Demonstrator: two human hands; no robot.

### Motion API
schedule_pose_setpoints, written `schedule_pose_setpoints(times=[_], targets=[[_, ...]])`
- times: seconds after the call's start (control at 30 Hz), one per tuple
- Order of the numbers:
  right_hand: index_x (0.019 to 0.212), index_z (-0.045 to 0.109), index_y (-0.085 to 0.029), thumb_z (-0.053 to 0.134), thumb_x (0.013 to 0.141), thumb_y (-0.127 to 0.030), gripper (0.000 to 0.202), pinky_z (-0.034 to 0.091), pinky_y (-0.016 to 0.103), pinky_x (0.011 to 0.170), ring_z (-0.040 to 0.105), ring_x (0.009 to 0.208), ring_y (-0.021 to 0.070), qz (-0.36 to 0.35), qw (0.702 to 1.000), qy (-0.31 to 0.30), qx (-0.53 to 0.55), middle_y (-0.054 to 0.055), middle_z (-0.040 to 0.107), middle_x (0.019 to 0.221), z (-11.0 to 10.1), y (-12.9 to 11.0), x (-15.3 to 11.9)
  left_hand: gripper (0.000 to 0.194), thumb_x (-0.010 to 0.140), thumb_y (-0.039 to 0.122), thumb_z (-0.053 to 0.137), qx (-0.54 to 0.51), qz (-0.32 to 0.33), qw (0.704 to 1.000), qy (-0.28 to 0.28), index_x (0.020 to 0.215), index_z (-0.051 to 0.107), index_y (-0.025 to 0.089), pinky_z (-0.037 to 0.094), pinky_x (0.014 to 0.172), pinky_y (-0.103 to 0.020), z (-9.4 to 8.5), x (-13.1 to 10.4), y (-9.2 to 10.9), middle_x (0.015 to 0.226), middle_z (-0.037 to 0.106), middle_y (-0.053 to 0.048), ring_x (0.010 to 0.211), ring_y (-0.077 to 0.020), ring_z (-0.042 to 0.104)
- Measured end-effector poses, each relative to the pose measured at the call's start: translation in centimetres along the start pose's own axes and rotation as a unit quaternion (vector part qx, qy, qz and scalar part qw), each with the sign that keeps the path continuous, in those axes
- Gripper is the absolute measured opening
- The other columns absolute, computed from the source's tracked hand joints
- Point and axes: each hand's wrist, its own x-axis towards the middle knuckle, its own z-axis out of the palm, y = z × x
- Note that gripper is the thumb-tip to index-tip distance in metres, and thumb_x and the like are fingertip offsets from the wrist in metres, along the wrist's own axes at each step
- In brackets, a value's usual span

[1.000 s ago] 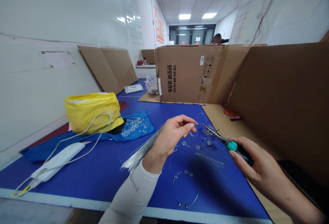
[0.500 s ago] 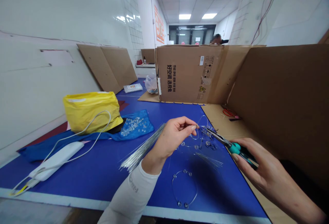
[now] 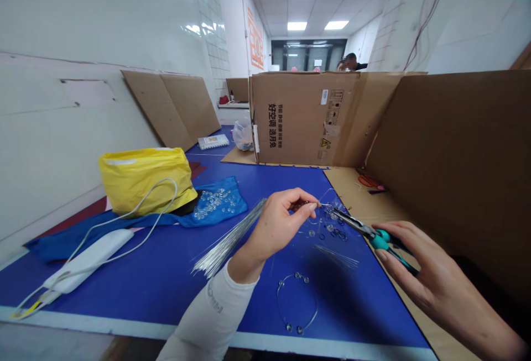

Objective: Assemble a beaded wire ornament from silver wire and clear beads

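My left hand is closed, thumb and forefinger pinching a thin wire above the blue table. In my right hand are pliers with teal and black handles. Their tips are at the wire, just right of my left fingertips; whether they grip it is too small to tell. Under the tips lie clear beads and small dark rings. Nearer the front edge rests a wire loop with several clear beads on it. A bundle of straight wires extends beside my left wrist, and a few short wires lie below the pliers.
Clear beads lie on a blue cloth at left, beside a yellow bag. A white power strip with a looping cable is nearer. Cardboard walls the back and right; red-handled scissors lie there. Beyond is a person.
The pliers' handles have spread apart in my right hand, which has shifted slightly down. My left hand keeps its pinch in nearly the same place. The beads hanging near the wire have shifted a little.
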Motion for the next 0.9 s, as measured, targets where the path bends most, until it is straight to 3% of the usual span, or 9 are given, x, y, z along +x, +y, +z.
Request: schedule_pose_setpoints(times=[0.37,0.63,0.9], targets=[[0.125,0.058,-0.024,0.053,0.101,-0.042,0.031,0.058,0.036,0.083,0.070,0.099,0.0249,-0.016,1.000,0.019,-0.014,0.010,0.067,0.114,-0.4,0.2,-0.5,0.011,0.091,0.022,0.063,0.006,-0.004,1.000,0.004,0.090,0.073,0.017,0.048,0.067,-0.027,-0.2,0.0,-0.2,0.076,0.072,-0.003,0.071,-0.0141,0.065],[0.121,0.061,-0.019,0.052,0.100,-0.046,0.035,0.060,0.039,0.078,0.070,0.093,0.0257,-0.058,0.994,0.039,-0.082,0.013,0.067,0.110,-0.5,-1.8,0.4,0.011,0.090,0.017,0.063,0.090,0.063,0.994,0.019,0.086,0.073,0.017,0.047,0.065,-0.025,0.1,-0.2,0.1,0.073,0.073,-0.001,0.068,-0.0124,0.066],[0.117,0.064,-0.013,0.051,0.100,-0.047,0.041,0.060,0.042,0.074,0.071,0.088,0.0279,-0.091,0.981,0.053,-0.163,0.016,0.068,0.105,-0.9,-1.9,1.2,0.010,0.089,0.012,0.065,0.183,0.132,0.973,0.056,0.087,0.073,0.016,0.048,0.069,-0.027,0.5,-0.5,0.2,0.076,0.076,-0.002,0.070,-0.0145,0.068]])
